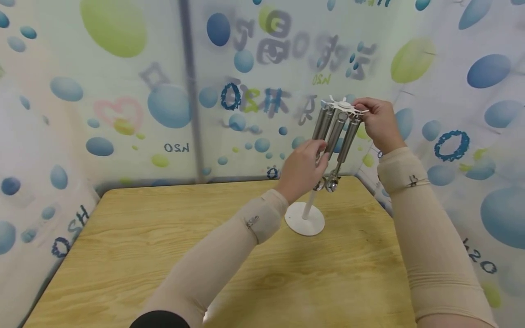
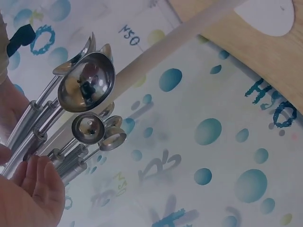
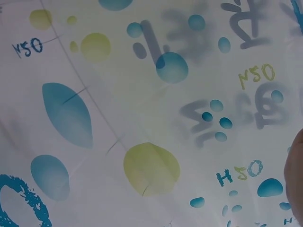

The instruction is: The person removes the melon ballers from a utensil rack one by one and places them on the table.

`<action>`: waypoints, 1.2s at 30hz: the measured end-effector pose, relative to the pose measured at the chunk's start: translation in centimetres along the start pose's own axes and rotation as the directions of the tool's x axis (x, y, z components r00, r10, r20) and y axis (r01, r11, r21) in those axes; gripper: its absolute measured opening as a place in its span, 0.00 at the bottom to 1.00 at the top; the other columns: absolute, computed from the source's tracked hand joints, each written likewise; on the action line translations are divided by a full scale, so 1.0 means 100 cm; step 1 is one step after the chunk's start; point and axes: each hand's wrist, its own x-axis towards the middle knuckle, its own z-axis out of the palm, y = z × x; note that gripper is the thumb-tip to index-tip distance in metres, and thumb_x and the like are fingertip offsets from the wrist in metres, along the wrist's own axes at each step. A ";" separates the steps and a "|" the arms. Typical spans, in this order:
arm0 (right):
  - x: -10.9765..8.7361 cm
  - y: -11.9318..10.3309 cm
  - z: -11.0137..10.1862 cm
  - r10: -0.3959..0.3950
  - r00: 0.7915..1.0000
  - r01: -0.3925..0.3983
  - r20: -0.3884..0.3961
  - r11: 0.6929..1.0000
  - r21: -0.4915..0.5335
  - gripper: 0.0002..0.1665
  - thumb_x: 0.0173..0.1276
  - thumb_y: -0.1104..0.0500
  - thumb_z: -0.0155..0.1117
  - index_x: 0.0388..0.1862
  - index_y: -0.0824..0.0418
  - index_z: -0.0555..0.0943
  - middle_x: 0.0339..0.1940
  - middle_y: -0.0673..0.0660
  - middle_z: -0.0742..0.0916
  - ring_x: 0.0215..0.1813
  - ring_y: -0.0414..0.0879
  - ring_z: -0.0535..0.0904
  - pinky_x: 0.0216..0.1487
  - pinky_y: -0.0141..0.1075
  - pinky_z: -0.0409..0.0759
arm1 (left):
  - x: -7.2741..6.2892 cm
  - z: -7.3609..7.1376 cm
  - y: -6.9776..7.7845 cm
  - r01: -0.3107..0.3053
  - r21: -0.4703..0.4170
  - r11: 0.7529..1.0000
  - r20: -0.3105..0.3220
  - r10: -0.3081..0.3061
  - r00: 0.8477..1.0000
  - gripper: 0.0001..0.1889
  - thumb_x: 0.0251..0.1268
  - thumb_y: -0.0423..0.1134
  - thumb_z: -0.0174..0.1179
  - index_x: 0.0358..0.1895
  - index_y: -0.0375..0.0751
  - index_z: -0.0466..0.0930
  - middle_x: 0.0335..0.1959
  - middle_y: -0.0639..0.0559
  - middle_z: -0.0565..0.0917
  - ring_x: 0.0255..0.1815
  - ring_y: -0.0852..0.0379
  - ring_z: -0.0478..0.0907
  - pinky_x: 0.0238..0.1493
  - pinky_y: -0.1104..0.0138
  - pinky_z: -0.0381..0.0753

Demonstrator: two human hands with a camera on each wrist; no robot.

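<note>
From my head, one camera looked forward and down over the wooden table [image 1: 164, 246], far enough back to take in my left hand [image 1: 302, 167], my right hand [image 1: 380, 126] and the patterned walls [image 1: 135, 157]. My left wrist's camera sat close to the bowls of the metal utensils [image 2: 87, 82], steeply tilted, so the table filled its upper right corner; it shared these, my left hand and the white base [image 2: 270, 16] with the head view. My right wrist's camera faced the walls, whose pattern the head view shared.
</note>
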 end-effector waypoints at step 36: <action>-0.006 -0.001 0.002 0.001 1.000 -0.001 -0.018 1.000 0.026 0.12 0.77 0.59 0.58 0.38 0.55 0.88 0.31 0.43 0.88 0.29 0.37 0.75 0.23 0.27 0.66 | 0.010 0.005 0.015 0.170 -0.373 0.912 0.059 -0.160 0.985 0.24 0.76 0.38 0.60 0.70 0.39 0.70 0.47 0.48 0.85 0.45 0.59 0.82 0.44 0.74 0.80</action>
